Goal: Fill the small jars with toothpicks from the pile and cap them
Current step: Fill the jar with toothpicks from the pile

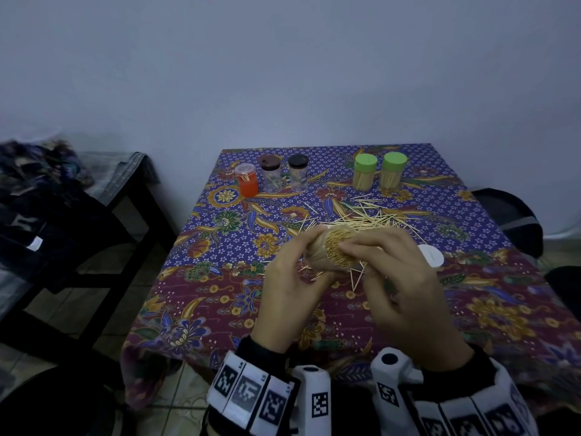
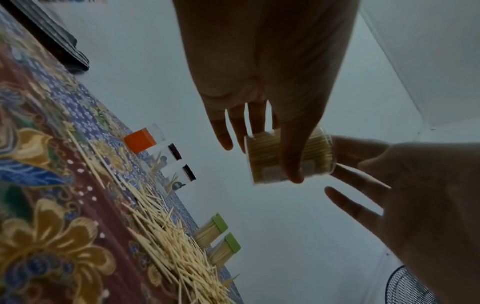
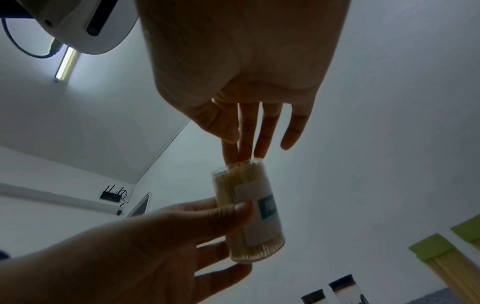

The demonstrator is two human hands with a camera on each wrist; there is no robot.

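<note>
A clear small jar (image 1: 327, 251) packed with toothpicks is held tilted above the table, its open mouth towards me. My left hand (image 1: 292, 272) grips its body, the thumb across the labelled side (image 3: 259, 226). My right hand (image 1: 371, 250) has its fingers held straight, and their tips (image 3: 245, 156) touch the toothpick ends at the mouth. A white cap (image 1: 431, 254) lies on the cloth to the right of my hands. The loose toothpick pile (image 1: 371, 215) is spread just beyond the jar.
At the back stand two green-capped jars (image 1: 364, 171) full of toothpicks, an orange jar (image 1: 247, 180), and a brown-capped (image 1: 270, 174) and a black-capped jar (image 1: 298, 173). The patterned tablecloth (image 1: 220, 294) covers the table. A dark bench (image 1: 94, 209) stands to the left, a chair (image 1: 515, 221) to the right.
</note>
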